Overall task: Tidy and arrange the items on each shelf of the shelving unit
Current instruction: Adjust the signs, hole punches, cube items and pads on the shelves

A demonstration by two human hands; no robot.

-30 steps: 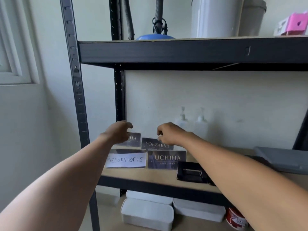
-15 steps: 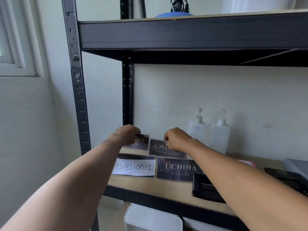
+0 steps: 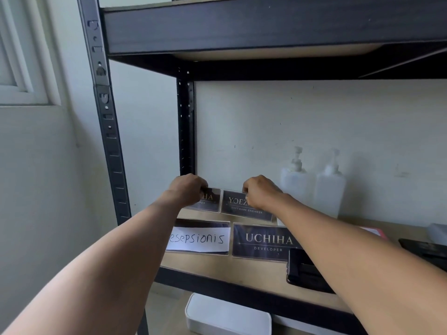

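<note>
Several acrylic name plates stand in two rows at the left of the wooden shelf (image 3: 217,269). In the back row, my left hand (image 3: 187,189) pinches the top of a dark plate ending in "HA" (image 3: 210,200). Beside it, my right hand (image 3: 260,192) grips the top edge of the "YOEZ... Software Engineer" plate (image 3: 238,206). In the front row stand a white handwritten "Resepsionis" plate (image 3: 199,239) and a dark "UCHIHA Developer" plate (image 3: 262,243). My forearms hide parts of both front plates.
Two white pump bottles (image 3: 296,180) (image 3: 330,187) stand against the back wall at right. A black hole punch (image 3: 302,272) lies near the front edge under my right arm. Black uprights (image 3: 106,122) and the shelf above (image 3: 266,27) frame the space. White boxes (image 3: 227,315) sit below.
The view has tipped down and moved closer to the shelf. Both hands stay on the tops of the two back plates, which now stand side by side.
</note>
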